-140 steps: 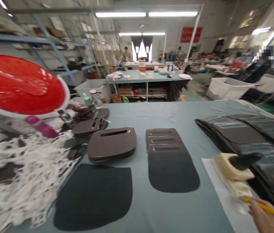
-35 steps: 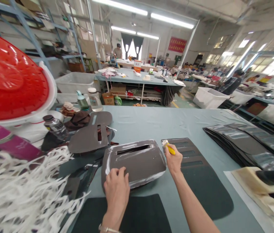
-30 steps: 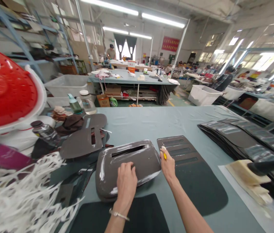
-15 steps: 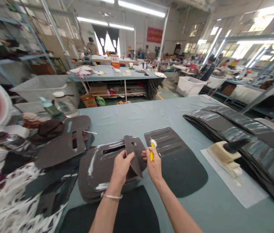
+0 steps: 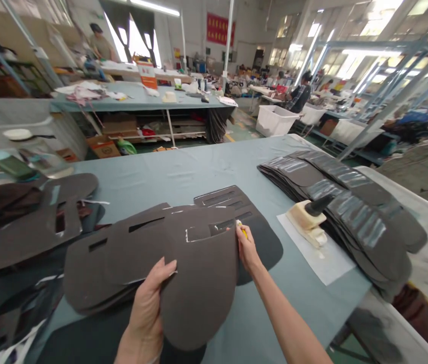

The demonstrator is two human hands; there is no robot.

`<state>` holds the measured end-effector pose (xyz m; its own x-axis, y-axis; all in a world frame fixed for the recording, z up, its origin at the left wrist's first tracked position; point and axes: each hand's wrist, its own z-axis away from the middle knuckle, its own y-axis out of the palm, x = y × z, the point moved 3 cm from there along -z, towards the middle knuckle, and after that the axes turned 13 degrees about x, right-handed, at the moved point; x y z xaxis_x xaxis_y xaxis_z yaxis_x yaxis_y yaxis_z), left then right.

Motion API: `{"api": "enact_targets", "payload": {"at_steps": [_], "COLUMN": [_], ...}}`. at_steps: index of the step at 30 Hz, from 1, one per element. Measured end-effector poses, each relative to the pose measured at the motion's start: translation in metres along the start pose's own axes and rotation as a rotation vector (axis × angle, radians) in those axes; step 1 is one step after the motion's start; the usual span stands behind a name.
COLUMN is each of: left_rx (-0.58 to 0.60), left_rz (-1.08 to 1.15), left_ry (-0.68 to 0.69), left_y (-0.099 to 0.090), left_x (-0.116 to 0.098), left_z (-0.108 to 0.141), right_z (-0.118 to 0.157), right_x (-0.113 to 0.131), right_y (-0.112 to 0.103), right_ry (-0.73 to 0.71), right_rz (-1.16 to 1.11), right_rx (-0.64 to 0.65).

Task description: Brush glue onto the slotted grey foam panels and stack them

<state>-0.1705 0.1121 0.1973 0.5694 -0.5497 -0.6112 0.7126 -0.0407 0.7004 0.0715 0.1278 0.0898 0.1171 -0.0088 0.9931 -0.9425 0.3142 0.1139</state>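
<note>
The left hand point(image 5: 145, 308) clamps a dark foam panel point(image 5: 198, 283), long axis pointing away, rounded end down; the right hand point(image 5: 248, 251) pinches a yellow brush point(image 5: 240, 225).

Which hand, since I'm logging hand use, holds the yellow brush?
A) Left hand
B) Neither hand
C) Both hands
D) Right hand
D. The right hand pinches the yellow brush, while the left hand holds the dark panel instead.
</note>
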Motion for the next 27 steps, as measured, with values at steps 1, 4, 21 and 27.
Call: {"api": "enact_targets", "payload": {"at_steps": [1,4,21,27], "left_rx": [0.021,0.102,-0.377,-0.415], "left_rz": [-0.007,-0.095,-1.102,-1.282], "left_ry": [-0.016,-0.065,-0.028,-0.031], "left_y": [0.001,0.005,-0.050,-0.044], "left_x": [0.009,0.041,0.193,0.201], "left_z": [-0.003,-0.016,-0.121,-0.133], "right_z": [0.003,0.007,-0.035,-0.056], "right_x": [-0.003,-0.010,-0.048,-0.058], "right_y": [-0.012,-0.059,-0.216,-0.225], "right_ry": [-0.004,0.006,0.001,0.092], "right_rz": [-0.007,0.057,1.206,1.241], "right_rx": [-0.033,-0.152,-0.091,-0.076]}}
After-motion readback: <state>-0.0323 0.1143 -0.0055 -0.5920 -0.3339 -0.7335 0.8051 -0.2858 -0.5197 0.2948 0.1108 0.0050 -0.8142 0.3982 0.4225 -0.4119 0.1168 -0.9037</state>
